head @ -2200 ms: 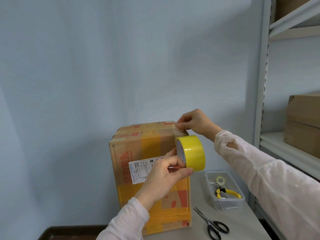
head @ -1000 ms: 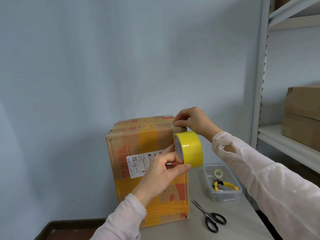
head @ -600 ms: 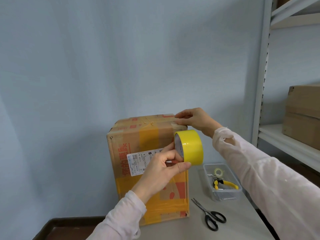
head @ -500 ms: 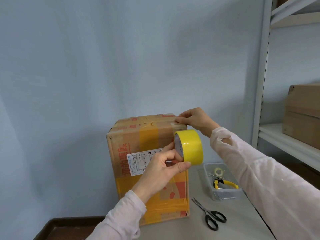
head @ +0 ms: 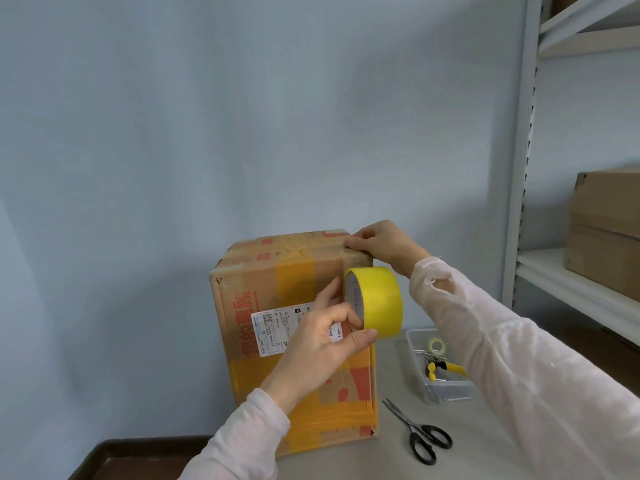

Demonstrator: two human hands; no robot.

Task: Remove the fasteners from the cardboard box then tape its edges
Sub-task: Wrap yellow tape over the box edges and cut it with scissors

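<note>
A tall cardboard box (head: pixel 263 306) with yellow and orange tape bands and a white label stands upright on the table against the wall. My left hand (head: pixel 322 344) grips a yellow tape roll (head: pixel 377 303) by its core, thumb under the rim, at the box's upper right vertical edge. My right hand (head: pixel 381 245) rests on the box's top right corner, its fingers pressing the tape end down onto the top edge.
Black scissors (head: pixel 420 434) lie on the grey table (head: pixel 485 445) right of the box. A clear plastic bin (head: pixel 440 370) behind them holds yellow-handled pliers and a small tape roll. A metal shelf (head: pixel 571 292) with brown boxes stands at the right.
The roll and both hands stay at the box's upper right corner. My right hand's fingers have shifted slightly along the top edge; the view has drifted a little.
</note>
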